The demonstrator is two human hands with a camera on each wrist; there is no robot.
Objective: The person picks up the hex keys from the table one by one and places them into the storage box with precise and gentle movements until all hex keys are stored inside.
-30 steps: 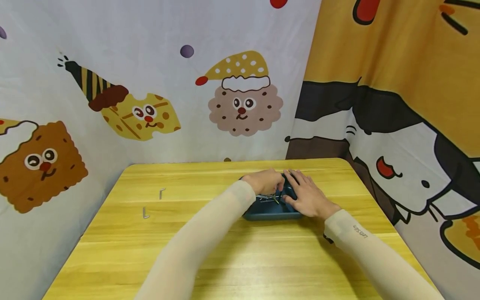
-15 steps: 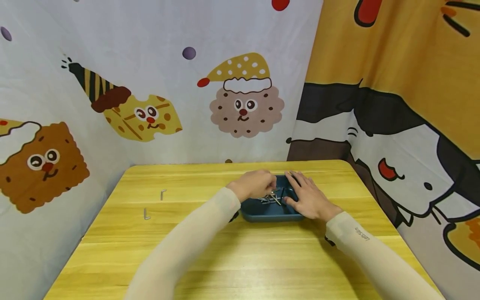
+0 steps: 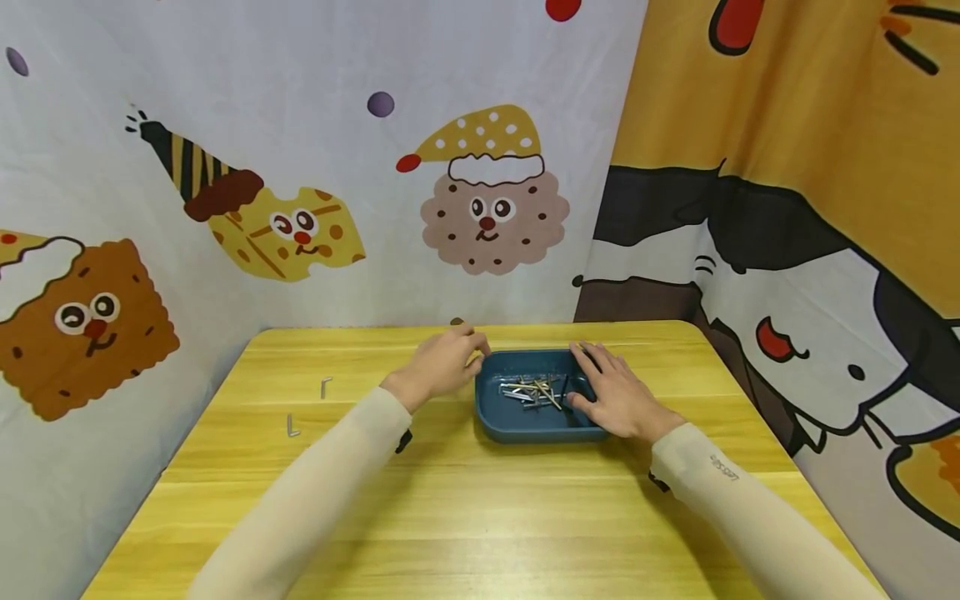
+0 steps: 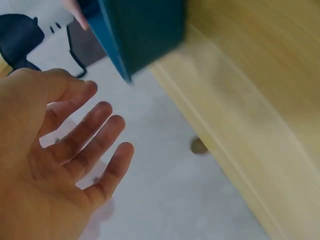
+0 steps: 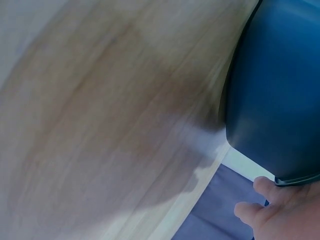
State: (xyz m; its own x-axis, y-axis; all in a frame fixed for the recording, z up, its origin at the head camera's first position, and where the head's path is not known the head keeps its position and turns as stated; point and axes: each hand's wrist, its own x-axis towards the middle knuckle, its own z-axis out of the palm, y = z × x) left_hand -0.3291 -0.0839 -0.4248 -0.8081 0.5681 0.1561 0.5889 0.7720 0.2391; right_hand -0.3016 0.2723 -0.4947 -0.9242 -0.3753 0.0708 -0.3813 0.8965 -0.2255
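Note:
A dark blue tray (image 3: 540, 435) stands toward the back of the table, holding a small heap of thin silver, gold and black metal pieces (image 3: 536, 392); their exact kind is too small to tell. My left hand (image 3: 442, 364) is in the air by the tray's left rim. In the left wrist view its loosely bent fingers (image 4: 100, 130) hold nothing. My right hand (image 3: 618, 396) rests across the tray's right rim, fingers stretched toward the back and thumb over the inside. The right wrist view shows the tray's outer wall (image 5: 275, 90) and part of that hand.
Two small L-shaped hex keys lie apart on the left of the table, the farther hex key (image 3: 325, 387) and the nearer hex key (image 3: 291, 426). Behind the wooden table (image 3: 525, 517) hangs a printed curtain (image 3: 315, 125).
My left hand has come out of the tray and moved left past its rim, uncovering the metal pieces. The right hand stays on the right rim.

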